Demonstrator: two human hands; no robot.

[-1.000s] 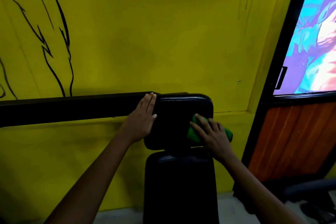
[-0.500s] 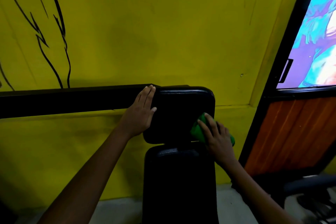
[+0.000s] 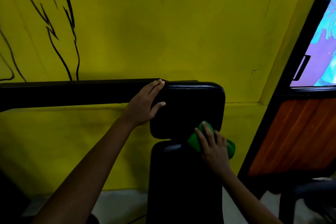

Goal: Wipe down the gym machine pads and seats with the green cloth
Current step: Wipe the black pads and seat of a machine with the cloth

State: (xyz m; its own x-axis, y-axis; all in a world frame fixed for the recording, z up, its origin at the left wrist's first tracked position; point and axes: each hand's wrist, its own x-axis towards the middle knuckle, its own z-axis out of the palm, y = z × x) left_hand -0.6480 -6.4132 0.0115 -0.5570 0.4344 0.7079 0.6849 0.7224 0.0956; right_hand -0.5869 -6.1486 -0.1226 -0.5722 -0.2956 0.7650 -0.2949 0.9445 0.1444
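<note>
The green cloth [image 3: 194, 140] sits bunched at the lower right corner of the upper pad [image 3: 190, 107], right at the gap above the lower pad [image 3: 183, 178]. Your right hand [image 3: 213, 148] lies on top of it, fingers spread and mostly straight, pressing the cloth flat against the padding rather than wrapping it. Part of the cloth pokes out past the right side of your hand, over the pad's edge.

Your left hand [image 3: 143, 103] is on the upper pad's left edge. Fingers run straight up along the side to the top corner, thumb lies across the front face. It looks like a brace on the pad, not a curled grip.

Both pads are black and glossy, stacked upright, upper one smaller with rounded corners.

A black bar [image 3: 63, 92] runs left from behind the upper pad, level with your left fingertips. Behind everything, a yellow wall [image 3: 163, 32] with black line drawing at upper left. To the right, a black-framed door [image 3: 291, 132] with an orange wood panel low and a bright blue-purple picture above it. Pale floor [image 3: 118, 203] below the wall.
</note>
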